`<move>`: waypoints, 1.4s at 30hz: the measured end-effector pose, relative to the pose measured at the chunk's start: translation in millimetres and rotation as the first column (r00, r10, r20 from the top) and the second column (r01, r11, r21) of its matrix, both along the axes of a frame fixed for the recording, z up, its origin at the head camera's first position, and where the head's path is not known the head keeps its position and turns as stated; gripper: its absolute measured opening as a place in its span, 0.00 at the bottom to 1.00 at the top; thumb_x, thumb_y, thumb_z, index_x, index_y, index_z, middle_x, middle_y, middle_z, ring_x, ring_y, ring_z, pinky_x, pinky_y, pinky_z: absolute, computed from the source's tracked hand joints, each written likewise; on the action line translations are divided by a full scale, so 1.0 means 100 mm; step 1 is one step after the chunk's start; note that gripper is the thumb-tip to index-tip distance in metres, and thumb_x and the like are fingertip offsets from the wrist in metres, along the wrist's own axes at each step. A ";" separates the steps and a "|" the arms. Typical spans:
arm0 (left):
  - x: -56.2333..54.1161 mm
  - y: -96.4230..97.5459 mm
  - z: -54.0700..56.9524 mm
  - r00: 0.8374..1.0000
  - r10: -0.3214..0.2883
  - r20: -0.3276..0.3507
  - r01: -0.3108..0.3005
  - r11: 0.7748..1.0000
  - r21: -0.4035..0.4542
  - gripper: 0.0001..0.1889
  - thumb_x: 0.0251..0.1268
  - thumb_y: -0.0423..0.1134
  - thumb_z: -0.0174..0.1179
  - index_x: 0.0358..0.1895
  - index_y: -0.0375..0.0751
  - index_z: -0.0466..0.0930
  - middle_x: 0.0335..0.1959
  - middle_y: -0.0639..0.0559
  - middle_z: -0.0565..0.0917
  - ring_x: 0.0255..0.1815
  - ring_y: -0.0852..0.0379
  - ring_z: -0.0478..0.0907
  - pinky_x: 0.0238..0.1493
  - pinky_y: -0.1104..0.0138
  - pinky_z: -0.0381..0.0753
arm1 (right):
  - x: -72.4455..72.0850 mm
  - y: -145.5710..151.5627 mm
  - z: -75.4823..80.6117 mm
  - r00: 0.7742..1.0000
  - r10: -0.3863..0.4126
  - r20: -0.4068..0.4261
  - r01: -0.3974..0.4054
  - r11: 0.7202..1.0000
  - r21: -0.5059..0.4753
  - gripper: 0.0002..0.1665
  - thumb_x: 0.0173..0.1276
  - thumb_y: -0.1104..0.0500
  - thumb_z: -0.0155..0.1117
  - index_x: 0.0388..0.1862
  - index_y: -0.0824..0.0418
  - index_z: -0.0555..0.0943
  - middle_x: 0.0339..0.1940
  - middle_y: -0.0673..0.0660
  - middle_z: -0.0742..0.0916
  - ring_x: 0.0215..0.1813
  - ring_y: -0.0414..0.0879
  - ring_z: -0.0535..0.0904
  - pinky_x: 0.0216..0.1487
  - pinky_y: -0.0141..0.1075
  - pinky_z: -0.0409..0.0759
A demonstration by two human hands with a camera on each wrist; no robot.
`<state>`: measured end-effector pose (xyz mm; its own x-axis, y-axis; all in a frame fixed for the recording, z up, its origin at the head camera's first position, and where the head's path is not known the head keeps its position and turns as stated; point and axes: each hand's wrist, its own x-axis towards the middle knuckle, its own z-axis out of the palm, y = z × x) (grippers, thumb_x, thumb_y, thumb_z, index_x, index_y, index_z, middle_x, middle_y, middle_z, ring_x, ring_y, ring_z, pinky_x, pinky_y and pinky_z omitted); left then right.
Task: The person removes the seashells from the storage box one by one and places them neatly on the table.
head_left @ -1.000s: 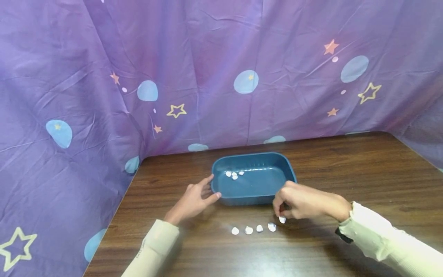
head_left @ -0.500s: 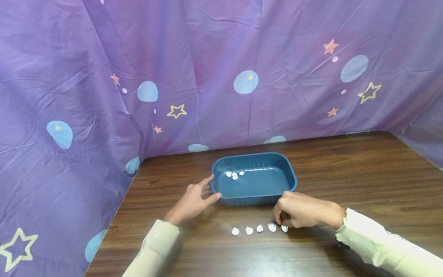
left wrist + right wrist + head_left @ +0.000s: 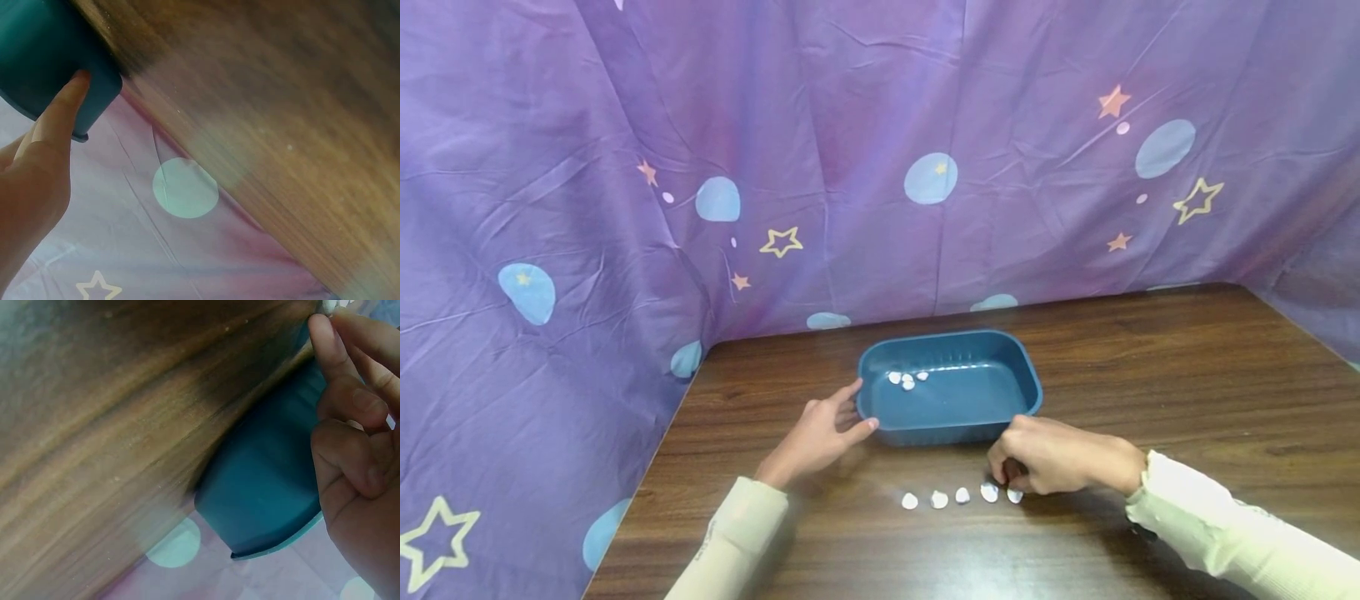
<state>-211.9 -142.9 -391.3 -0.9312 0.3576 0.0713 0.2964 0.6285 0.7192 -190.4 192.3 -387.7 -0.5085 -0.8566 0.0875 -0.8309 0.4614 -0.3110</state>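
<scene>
We found the right hand [image 3: 1056,456] pinching the rightmost white piece [image 3: 1015,497] on the table [image 3: 1150,375], near the blue tub [image 3: 947,435]; the left hand [image 3: 816,437], thumb and forefinger spread, touched its left end. We judged gentle release best, sparing the neighbouring piece [image 3: 989,492].

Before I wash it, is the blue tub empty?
Not empty: four small white pieces lie inside the blue tub, near its left end.
</scene>
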 end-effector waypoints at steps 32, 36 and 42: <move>0.01 0.01 0.00 1.000 -0.006 -0.012 0.006 1.000 -0.002 0.40 0.69 0.49 0.63 0.76 0.32 0.59 0.63 0.32 0.79 0.63 0.42 0.82 0.68 0.53 0.80 | -0.36 -0.46 0.77 0.993 0.061 -0.103 -0.046 0.989 0.140 0.08 0.56 0.63 0.74 0.30 0.51 0.86 0.24 0.39 0.87 0.29 0.30 0.81 0.32 0.26 0.82; 0.01 0.01 0.01 1.000 -0.009 -0.015 0.009 1.000 -0.003 0.40 0.69 0.49 0.64 0.76 0.31 0.59 0.62 0.32 0.80 0.63 0.42 0.82 0.68 0.53 0.79 | -0.49 -0.56 0.85 0.994 0.043 -0.101 -0.028 0.989 0.146 0.08 0.54 0.64 0.74 0.29 0.52 0.86 0.22 0.41 0.87 0.27 0.31 0.79 0.30 0.25 0.81; 0.00 0.00 0.00 1.000 -0.003 -0.005 0.003 1.000 -0.031 0.40 0.69 0.50 0.63 0.77 0.33 0.59 0.62 0.34 0.81 0.64 0.43 0.81 0.73 0.50 0.74 | -0.73 -0.70 0.91 0.994 0.008 -0.111 0.012 0.983 0.182 0.13 0.49 0.69 0.70 0.28 0.50 0.86 0.22 0.42 0.86 0.25 0.32 0.78 0.28 0.27 0.81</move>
<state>-212.1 -142.6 -391.1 -0.9297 0.3624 0.0651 0.3020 0.6493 0.6980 -263.3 122.7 -296.9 -0.5060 -0.8624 -0.0142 -0.8545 0.5035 -0.1278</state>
